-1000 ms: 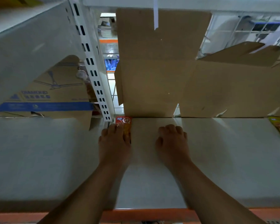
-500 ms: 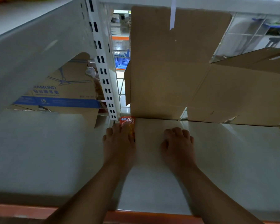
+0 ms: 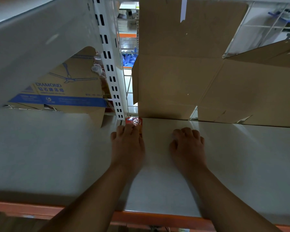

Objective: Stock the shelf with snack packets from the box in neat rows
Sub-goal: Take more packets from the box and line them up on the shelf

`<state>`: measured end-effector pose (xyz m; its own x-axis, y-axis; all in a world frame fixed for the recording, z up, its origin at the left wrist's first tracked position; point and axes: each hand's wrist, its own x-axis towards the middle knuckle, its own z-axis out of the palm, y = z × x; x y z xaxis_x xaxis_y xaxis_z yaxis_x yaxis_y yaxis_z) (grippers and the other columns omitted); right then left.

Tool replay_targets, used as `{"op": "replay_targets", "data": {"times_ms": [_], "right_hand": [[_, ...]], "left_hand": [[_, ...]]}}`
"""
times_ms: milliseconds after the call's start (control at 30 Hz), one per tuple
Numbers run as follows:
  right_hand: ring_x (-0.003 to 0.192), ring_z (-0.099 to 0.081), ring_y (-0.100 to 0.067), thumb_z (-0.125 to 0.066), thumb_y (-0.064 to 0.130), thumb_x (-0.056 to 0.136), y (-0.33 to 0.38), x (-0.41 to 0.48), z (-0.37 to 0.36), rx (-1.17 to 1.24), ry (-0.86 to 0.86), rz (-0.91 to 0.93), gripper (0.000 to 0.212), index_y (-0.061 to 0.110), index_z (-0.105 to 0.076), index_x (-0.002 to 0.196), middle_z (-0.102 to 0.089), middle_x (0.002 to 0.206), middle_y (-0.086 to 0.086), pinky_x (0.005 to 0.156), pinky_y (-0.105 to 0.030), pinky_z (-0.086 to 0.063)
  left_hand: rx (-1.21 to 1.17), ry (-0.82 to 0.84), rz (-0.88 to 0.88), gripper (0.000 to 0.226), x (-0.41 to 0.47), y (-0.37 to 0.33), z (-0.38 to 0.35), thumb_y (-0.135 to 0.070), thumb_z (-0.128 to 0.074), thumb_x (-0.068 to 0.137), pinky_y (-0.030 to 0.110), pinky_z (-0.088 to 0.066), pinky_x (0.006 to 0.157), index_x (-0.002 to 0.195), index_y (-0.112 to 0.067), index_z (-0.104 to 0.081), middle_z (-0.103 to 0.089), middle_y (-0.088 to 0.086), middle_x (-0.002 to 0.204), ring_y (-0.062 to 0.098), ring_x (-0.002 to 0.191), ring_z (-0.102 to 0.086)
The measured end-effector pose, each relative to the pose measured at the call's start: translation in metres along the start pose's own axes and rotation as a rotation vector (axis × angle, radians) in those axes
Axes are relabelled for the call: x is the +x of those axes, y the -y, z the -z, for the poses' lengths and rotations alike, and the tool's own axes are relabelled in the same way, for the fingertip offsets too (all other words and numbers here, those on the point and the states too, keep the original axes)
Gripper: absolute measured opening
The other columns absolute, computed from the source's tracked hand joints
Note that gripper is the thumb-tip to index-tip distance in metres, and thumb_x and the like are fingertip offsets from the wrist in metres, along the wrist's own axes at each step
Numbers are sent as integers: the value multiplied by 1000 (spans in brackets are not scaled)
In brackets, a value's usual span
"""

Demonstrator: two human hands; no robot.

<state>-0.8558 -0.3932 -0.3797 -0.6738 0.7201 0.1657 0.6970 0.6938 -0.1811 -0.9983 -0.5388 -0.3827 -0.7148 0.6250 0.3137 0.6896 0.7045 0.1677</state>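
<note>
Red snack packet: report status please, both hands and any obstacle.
Left hand flat on red snack packet, at back of shelf by white upright. Right hand curled on shelf, nothing seen in it. Cardboard sheet close behind packet.

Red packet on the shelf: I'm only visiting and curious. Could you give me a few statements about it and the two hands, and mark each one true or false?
1. The left hand rests on the red packet. True.
2. The right hand holds a second packet. False: its fingers are curled against the white shelf, and no packet shows in it.
3. The red packet lies by the shelf's orange front edge. False: it lies at the back of the shelf, next to the white slotted upright.
4. Brown cardboard stands behind the shelf. True.
</note>
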Motion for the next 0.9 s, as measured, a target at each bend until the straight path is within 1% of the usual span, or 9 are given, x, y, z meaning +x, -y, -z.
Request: {"op": "replay_targets", "data": {"times_ms": [67,167,267,367,500,600,700,767,900], "right_hand": [[96,-44,-23,-47,31,87,0,0,1,-3,-2,2,20,30,-59,103,-53,104,5,84,-39,-39],[97,-44,-24,-46,31,87,0,0,1,-1,2,0,20,30,-58,103,-53,104,5,84,-38,-38],[96,-45,-24,-46,31,86,1,0,1,-9,0,-2,19,29,-58,100,-53,102,4,83,-39,-39],[95,-45,-24,-45,31,86,0,0,0,-22,-4,3,17,28,-56,98,-53,101,4,82,-39,-40],[94,-44,-23,-44,31,86,0,0,0,-14,-9,6,17,28,-56,99,-53,102,4,81,-38,-39],[95,-44,-24,-44,31,85,0,1,-1,-14,-12,10,19,28,-57,99,-53,102,4,82,-38,-39],[96,-45,-25,-39,32,83,1,0,0,-3,-7,4,27,28,-59,101,-55,104,3,82,-38,-39],[97,-46,-25,-38,33,83,1,0,1,-10,-3,5,29,28,-60,102,-55,104,3,83,-39,-39],[100,-46,-25,-45,31,87,1,0,2,1,10,3,25,27,-61,106,-55,107,2,86,-39,-39]], "left_hand": [[-22,5,2,29,0,0,-1,-28,-56,96,42,-42,82,120,-20,-69,-63,0,122,27,105,-54],[-40,24,12,29,2,0,-1,-28,-56,97,41,-42,84,122,-21,-69,-64,-2,122,25,108,-56],[-53,46,-10,27,2,3,-1,-24,-58,93,40,-41,84,117,-21,-70,-66,-3,119,23,105,-59],[-32,93,-43,29,4,6,0,-23,-58,89,41,-42,87,116,-21,-70,-66,-3,116,23,103,-60],[-18,104,-63,31,6,9,1,-23,-59,88,42,-42,89,116,-22,-72,-68,-3,116,24,103,-60],[-8,122,-74,38,6,13,2,-24,-62,88,43,-41,89,125,-22,-69,-67,-2,123,24,107,-60],[-7,119,-91,46,-1,17,2,-25,-62,89,43,-40,91,135,-22,-64,-63,-3,132,25,110,-57],[-15,95,-89,47,-4,17,3,-26,-63,89,44,-40,90,136,-20,-62,-61,-2,134,26,110,-56],[-14,78,-79,46,-6,15,3,-25,-62,89,43,-39,88,134,-22,-60,-59,-3,134,26,109,-56]]}}
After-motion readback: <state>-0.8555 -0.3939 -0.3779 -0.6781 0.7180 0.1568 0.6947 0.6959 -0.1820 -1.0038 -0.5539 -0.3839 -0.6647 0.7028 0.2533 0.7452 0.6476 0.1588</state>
